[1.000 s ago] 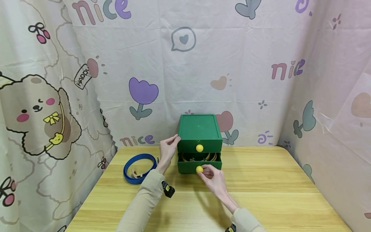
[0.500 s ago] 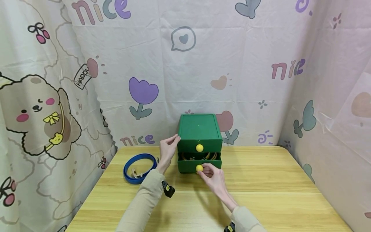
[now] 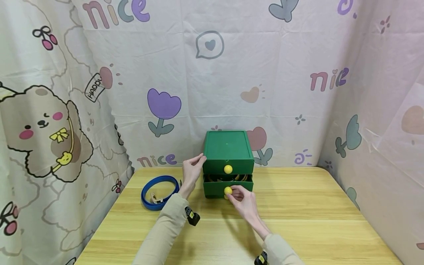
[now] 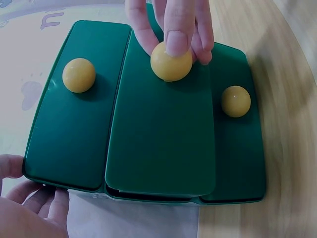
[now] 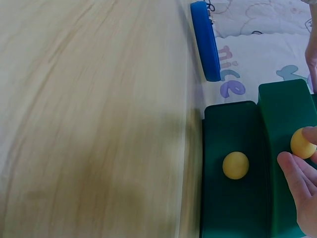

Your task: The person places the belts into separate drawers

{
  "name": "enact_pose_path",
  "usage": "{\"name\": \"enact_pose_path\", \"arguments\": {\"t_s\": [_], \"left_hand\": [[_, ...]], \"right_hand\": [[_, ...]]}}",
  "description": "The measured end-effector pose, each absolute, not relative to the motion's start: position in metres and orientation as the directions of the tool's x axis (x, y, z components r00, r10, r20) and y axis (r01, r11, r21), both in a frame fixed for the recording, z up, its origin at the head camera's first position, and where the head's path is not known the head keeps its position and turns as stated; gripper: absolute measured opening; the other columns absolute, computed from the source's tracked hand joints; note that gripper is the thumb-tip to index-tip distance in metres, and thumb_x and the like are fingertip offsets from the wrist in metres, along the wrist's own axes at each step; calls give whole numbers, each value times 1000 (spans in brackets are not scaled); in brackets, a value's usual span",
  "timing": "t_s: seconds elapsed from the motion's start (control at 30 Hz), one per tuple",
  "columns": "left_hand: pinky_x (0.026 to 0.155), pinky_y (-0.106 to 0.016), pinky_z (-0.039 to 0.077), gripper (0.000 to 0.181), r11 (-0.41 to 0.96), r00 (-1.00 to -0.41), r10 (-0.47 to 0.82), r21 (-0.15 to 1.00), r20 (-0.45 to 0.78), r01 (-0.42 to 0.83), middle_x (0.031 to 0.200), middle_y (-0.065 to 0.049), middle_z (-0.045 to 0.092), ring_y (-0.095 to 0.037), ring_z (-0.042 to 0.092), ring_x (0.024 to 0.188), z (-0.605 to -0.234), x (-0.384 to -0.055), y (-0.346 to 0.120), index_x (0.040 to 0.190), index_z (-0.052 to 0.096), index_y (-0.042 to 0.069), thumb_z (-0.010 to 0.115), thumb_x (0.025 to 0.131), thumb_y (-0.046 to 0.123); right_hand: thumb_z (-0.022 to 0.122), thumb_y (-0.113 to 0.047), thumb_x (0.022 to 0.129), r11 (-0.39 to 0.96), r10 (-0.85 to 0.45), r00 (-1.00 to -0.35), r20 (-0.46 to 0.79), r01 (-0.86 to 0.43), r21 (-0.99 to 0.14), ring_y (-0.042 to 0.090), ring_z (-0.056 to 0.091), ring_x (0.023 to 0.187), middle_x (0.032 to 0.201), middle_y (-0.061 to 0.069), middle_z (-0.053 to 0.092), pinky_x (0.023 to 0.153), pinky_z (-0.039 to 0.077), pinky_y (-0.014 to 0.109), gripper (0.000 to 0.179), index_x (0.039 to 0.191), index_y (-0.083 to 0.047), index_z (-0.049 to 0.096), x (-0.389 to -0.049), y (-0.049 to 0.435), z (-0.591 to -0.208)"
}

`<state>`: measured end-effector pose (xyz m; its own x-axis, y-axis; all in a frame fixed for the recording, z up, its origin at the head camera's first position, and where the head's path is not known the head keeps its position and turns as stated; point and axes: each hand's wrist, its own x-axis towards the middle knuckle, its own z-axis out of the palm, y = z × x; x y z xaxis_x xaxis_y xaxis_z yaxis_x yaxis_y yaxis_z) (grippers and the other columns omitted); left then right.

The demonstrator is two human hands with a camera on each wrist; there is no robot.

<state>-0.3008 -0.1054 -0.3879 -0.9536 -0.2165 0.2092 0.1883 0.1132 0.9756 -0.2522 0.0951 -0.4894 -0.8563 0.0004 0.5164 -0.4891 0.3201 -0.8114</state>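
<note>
A small green drawer cabinet [image 3: 228, 143] with round yellow knobs stands at the back of the table. Its middle drawer [image 4: 161, 134] is pulled partly out, between the closed top drawer [image 4: 74, 129] and bottom drawer [image 4: 240, 153]. Curved gold-coloured pieces [image 3: 241, 178] show inside the gap, mostly hidden. My right hand [image 3: 246, 202] pinches the middle drawer's yellow knob [image 4: 171, 62] between thumb and fingers. With thumb and fingers at the upper left front corner, my left hand [image 3: 192, 171] holds the cabinet. A coiled blue belt [image 3: 145, 200] with a gold buckle lies left of that hand.
The wooden table [image 3: 298, 221] has a printed cloth [image 3: 232, 81] hanging behind it and at both sides. The belt lies close to the left forearm [image 3: 165, 224].
The middle drawer has slid a little inward, its knob and my right hand moving slightly away from me. The opening above it is narrower. My left hand stays at the cabinet's corner.
</note>
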Motion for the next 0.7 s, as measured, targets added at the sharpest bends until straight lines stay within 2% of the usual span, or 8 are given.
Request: {"name": "enact_pose_path", "arguments": {"t_s": [0.27, 0.7], "left_hand": [[109, -46, 49, 35, 111, -953, -219, 975, 211, 190, 133, -14, 68, -30, 64, 124, -388, -301, -105, 128, 70, 9, 67, 97, 24], [110, -47, 48, 35, 112, -953, -216, 975, 211, 190, 133, -14, 68, -31, 63, 125, -388, -300, -106, 128, 70, 9, 67, 97, 25]], "right_hand": [[82, -3, 81, 330, 8, -854, 520, -489, -807, 12, 74, 74, 83, 9, 78, 69, 58, 15, 19, 98, -4, 74, -255, 95, -488], [81, -5, 83, 313, 5, -861, 508, -482, -819, 19, 75, 77, 86, 11, 78, 69, 58, 15, 19, 101, -4, 74, -260, 95, -488]]}}
